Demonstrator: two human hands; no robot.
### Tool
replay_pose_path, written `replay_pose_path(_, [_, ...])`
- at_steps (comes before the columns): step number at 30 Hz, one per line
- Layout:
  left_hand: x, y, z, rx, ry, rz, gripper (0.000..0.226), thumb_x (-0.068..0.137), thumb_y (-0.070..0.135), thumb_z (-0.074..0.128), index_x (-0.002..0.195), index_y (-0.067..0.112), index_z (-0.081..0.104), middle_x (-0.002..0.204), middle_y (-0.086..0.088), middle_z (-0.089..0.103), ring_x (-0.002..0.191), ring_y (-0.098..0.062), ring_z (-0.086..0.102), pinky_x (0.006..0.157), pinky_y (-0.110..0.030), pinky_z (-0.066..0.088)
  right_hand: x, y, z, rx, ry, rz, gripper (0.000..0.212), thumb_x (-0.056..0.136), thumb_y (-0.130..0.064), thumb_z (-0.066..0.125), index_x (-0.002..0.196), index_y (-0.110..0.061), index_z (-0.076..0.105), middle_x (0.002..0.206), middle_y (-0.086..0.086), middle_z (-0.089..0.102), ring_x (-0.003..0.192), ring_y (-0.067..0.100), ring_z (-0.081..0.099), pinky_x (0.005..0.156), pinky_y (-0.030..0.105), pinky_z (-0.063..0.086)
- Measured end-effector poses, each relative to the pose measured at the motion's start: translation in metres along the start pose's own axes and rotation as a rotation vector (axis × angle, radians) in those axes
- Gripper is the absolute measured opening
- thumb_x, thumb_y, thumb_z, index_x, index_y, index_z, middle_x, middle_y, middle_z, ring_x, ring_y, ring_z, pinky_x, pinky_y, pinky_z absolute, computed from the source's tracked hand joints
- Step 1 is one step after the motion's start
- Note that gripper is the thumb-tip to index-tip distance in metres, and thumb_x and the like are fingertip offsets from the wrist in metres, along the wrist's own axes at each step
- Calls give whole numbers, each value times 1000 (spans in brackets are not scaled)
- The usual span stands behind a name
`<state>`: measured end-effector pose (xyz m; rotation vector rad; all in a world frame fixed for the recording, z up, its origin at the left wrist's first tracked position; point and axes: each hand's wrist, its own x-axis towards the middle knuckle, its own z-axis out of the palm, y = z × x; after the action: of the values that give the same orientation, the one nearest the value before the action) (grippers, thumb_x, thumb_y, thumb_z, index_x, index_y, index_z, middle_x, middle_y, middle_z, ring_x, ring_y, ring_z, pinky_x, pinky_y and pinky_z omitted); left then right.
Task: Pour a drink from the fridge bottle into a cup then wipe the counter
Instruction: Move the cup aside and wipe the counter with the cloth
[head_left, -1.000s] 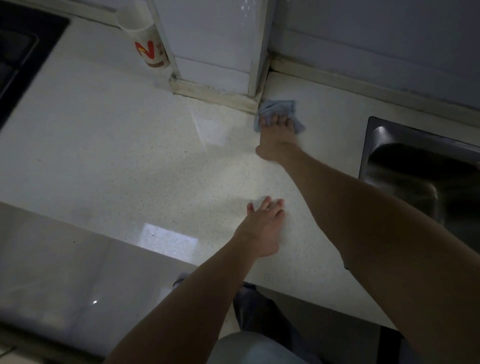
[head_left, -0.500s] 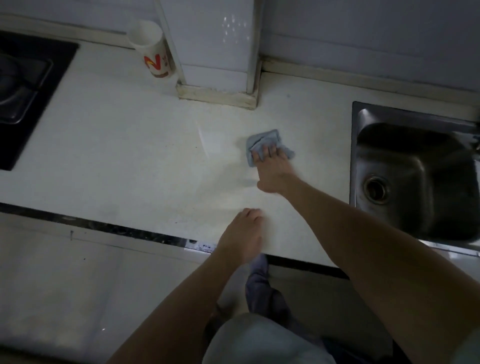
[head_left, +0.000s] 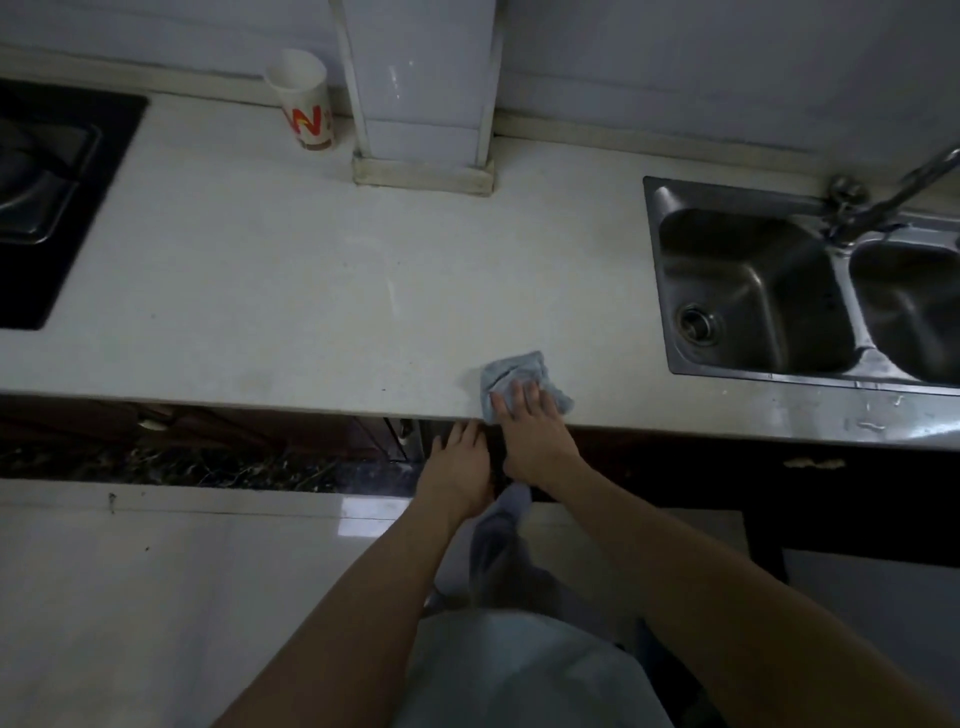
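Observation:
A small blue-grey cloth (head_left: 511, 371) lies crumpled on the white counter (head_left: 291, 291), right at its front edge. My right hand (head_left: 532, 434) presses on the cloth with straight fingers. My left hand (head_left: 460, 470) hangs just below the counter's front edge, beside the right hand, fingers relaxed and holding nothing. A white paper cup (head_left: 304, 98) with a red and yellow logo stands upright at the back of the counter, against the wall. No bottle is in view.
A steel double sink (head_left: 769, 283) with a tap (head_left: 883, 200) is sunk into the counter's right side. A black gas hob (head_left: 47, 197) sits at the left. A white tiled pillar (head_left: 421, 93) stands at the back, next to the cup.
My right hand has dragged the cloth from the pillar's base toward me to the counter's front edge. My left hand slid off the counter to just below its edge.

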<state>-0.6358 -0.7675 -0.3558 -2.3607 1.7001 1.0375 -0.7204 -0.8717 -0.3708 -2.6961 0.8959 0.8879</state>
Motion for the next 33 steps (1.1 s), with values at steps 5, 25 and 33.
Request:
replay_pose_path(5, [-4,1,-2,32,-26,25,66,94,24,50,151,5,25,157,-13,26,143,-30,25,116,-50,26,-10,-13,1,57,47,62,80,95,-29,44,154,-11,-7,160,24,-8,147,41,-7,120,51,-1])
replay_pose_path(25, [63,26,-46,20,12,80,56,91,14,52,143,1,37,151,-16,32,137,-28,33,112,-40,32,57,55,-39,153,10,146,84,98,-42,44,153,-8,-10,158,27,-14,147,41,-10,121,48,-3])
replay_pose_path(33, [118,43,-73,32,80,29,57,95,17,47,148,1,32,161,-13,15,146,-29,20,119,-42,22,142,120,-101,33,-7,97,83,96,-28,48,154,-11,-9,158,26,-14,147,42,-10,121,48,-4])
